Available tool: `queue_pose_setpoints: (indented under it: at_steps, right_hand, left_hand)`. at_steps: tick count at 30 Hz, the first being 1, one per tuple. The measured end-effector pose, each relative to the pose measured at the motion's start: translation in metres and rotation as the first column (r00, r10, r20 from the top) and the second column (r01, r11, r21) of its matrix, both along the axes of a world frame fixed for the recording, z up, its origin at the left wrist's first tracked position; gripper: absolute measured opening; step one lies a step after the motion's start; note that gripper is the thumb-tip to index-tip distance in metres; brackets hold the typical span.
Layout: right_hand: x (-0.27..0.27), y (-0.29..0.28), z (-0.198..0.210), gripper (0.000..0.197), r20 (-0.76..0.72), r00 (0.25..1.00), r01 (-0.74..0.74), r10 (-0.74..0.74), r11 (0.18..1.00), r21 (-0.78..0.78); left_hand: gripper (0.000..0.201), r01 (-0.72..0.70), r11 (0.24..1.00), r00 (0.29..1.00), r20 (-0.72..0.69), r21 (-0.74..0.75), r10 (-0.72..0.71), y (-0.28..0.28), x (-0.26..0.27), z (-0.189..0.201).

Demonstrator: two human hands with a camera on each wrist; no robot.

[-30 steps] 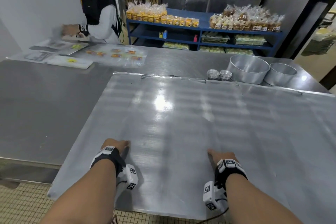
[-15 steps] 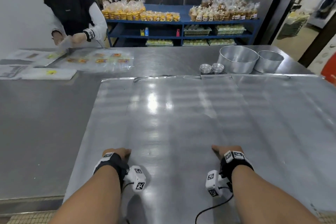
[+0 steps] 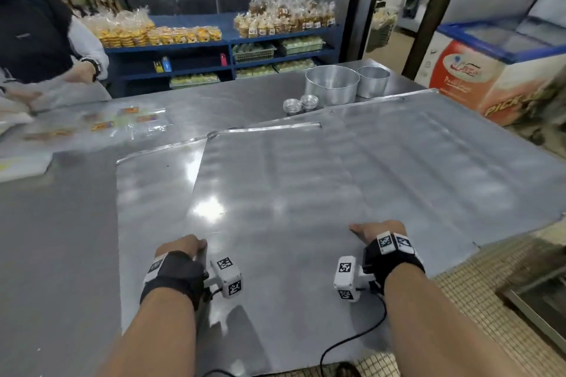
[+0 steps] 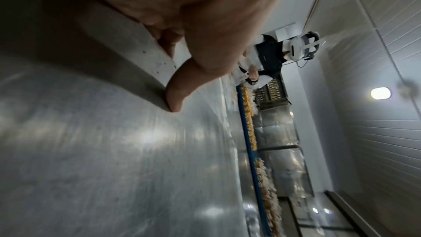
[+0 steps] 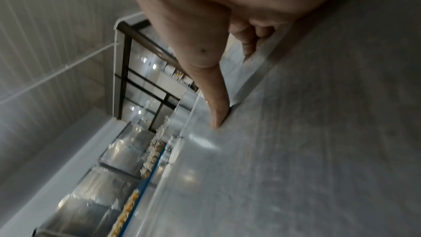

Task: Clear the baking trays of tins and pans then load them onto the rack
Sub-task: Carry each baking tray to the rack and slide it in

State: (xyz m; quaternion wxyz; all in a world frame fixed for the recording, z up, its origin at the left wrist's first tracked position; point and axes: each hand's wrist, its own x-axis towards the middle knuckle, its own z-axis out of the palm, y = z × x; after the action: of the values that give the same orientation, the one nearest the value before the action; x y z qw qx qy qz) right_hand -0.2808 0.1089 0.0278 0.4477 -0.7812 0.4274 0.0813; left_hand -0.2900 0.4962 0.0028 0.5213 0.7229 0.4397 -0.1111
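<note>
Head view looks down and forward across the steel surface (image 3: 61, 254) toward the blue shelves (image 3: 214, 43); both wrist views sit low (tilted sideways), skimming the same surface (image 4: 114, 168) toward those shelves (image 5: 145, 179).

The top tray (image 3: 352, 180), a large flat sheet of dull silver metal, fills the middle and right of the frame, skewed so its right corner juts past the counter edge. A second tray (image 3: 153, 187) shows from under it at centre left. Two round pans (image 3: 332, 84) and small stacked tins (image 3: 301, 102) stand at upper centre, just beyond the trays.
</note>
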Motion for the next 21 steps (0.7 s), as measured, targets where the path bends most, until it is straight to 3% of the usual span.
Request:
queue_pose_setpoints:
  at_steps: [3,9,11,12,13,15,18,21]
  right_hand:
    - [-0.028,-0.012,0.009,0.075,0.032,0.99,0.14,-0.141,0.99,0.028]
    - [-0.097,-0.044,0.018,0.079,0.132,0.908,0.386,-0.398,0.916,0.112]
    - [-0.121,-0.06,0.02,0.053,0.171,0.869,0.444,-0.464,0.885,0.142]
    - [-0.133,-0.068,0.023,0.037,0.18,0.853,0.465,-0.489,0.871,0.161]
    - [-0.146,-0.076,0.027,0.034,0.179,0.834,0.495,-0.522,0.851,0.174]
    - [-0.171,-0.094,0.033,0.039,0.198,0.783,0.558,-0.589,0.807,0.192]
    - [-0.207,-0.119,0.045,0.04,0.241,0.706,0.64,-0.665,0.746,0.185]
    - [-0.246,-0.143,0.051,0.035,0.268,0.627,0.717,-0.732,0.676,0.169]
  left_hand:
    - [0.041,0.081,0.997,0.995,-0.053,-0.011,-0.082,-0.002,0.011,0.005]
    - [0.058,0.173,0.985,0.985,-0.025,0.015,-0.172,-0.067,0.023,0.035]
    - [0.058,0.215,0.977,0.977,0.011,0.005,-0.215,-0.09,0.029,0.038]
    - [0.054,0.257,0.966,0.966,0.035,0.004,-0.257,-0.103,0.031,0.039]
    - [0.049,0.295,0.955,0.953,0.065,0.011,-0.295,-0.116,0.031,0.042]
    - [0.043,0.359,0.933,0.924,0.138,0.01,-0.356,-0.145,0.031,0.045]
    - [0.053,0.506,0.862,0.844,0.221,-0.025,-0.488,-0.193,0.023,0.051]
    - [0.051,0.601,0.799,0.777,0.248,-0.021,-0.578,-0.245,0.016,0.055]
